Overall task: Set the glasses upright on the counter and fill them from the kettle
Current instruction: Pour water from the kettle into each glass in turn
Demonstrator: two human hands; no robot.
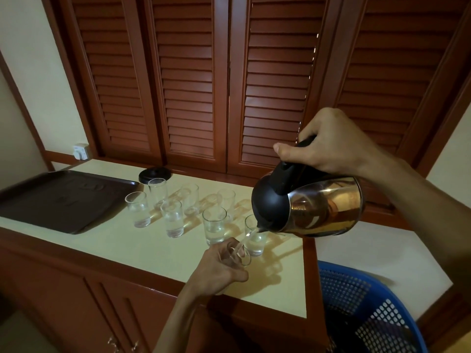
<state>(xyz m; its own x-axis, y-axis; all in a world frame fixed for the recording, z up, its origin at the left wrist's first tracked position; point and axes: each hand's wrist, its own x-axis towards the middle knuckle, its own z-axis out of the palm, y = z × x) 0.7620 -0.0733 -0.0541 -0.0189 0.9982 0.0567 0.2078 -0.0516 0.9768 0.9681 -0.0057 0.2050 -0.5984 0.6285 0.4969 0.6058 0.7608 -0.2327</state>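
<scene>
At the far left a dark tray [63,197] lay flat on the cream bench [158,250], its left edge cut off by the frame. A white wall socket [81,151] sat behind it, too small to read. Just right of the tray's far corner rested the black kettle base [155,175], partly hidden by the tallest glass [157,192].

The glasses stood upright in a loose cluster on the bench: one near the tray [137,208], one in front [172,217], one further right [214,224], and two fainter ones at the back [191,197] [226,200], hard to make out against their own reflections. Most seemed to hold clear water, though the levels were difficult to judge.

The left hand [221,267] rested at the bench's front edge, its fingers curled around a small glass [240,254] that was largely hidden by them. A thin stream ran from the spout toward it; whether it landed in this glass or the one just behind [254,240] could not be told.

The right hand [328,143] gripped the black handle of the steel kettle [323,207], fingers wrapped tightly, the kettle tilted spout-down to the left above the glasses. At the lower right a blue mesh basket [367,309] was cut off by the frame.
</scene>
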